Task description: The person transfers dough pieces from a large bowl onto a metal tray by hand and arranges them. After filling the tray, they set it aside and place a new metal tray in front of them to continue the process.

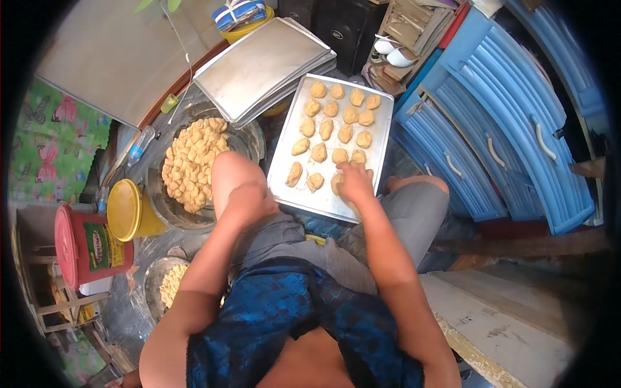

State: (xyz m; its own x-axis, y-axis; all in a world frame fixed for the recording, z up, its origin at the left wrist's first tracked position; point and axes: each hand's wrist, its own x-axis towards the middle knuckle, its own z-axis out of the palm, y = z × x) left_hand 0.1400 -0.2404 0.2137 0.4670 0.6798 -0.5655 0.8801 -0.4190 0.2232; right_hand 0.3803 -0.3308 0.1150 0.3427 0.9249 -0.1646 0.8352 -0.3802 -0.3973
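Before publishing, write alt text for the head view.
A person's right hand is at rows of dough lumps on a metal tray; the left hand is by the left knee. To the left, a basin holds more lumps.

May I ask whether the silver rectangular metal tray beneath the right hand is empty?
Not empty; the tray holds rows of tan dough lumps.

Left hand (251, 203) hides its fingertips, perhaps curled; right hand (356, 182) partly covers a dough lump (336, 184)

bright diffuse light, soft shadows, fisheye bending, black rounded edges
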